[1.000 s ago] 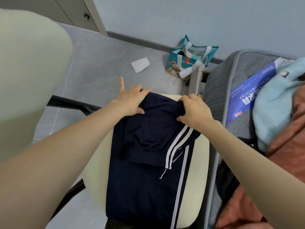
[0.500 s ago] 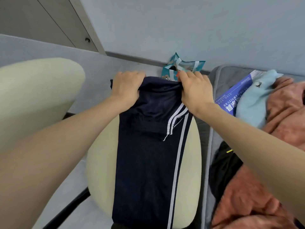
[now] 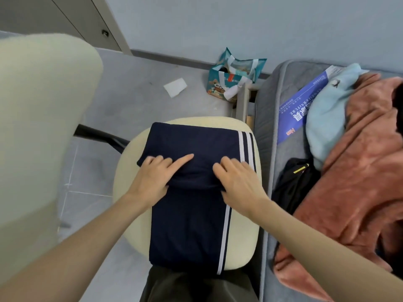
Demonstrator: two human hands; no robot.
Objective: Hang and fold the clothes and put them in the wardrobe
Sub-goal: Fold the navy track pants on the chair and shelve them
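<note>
Navy trousers (image 3: pixel 189 227) with white side stripes lie along the cream chair seat (image 3: pixel 242 243) in front of me. Their far end is folded back toward me, making a doubled layer (image 3: pixel 196 142) across the seat's far half. My left hand (image 3: pixel 156 179) holds the left part of that folded-over edge, index finger stretched out on top and thumb hidden beneath. My right hand (image 3: pixel 238 184) holds the right part the same way, fingers on top beside the stripes.
A cream chair back (image 3: pixel 37 127) fills the left. On the grey floor lie a teal bag (image 3: pixel 235 81) and a white paper (image 3: pixel 175 87). The bed at right carries a blue booklet (image 3: pixel 298 112), a light blue garment (image 3: pixel 327 118), a salmon blanket (image 3: pixel 357 182) and a black garment (image 3: pixel 294 182).
Both hands lifted the trousers' far end off the seat, then brought it down toward me, folding it over the middle. The trousers now lie doubled on the seat.
</note>
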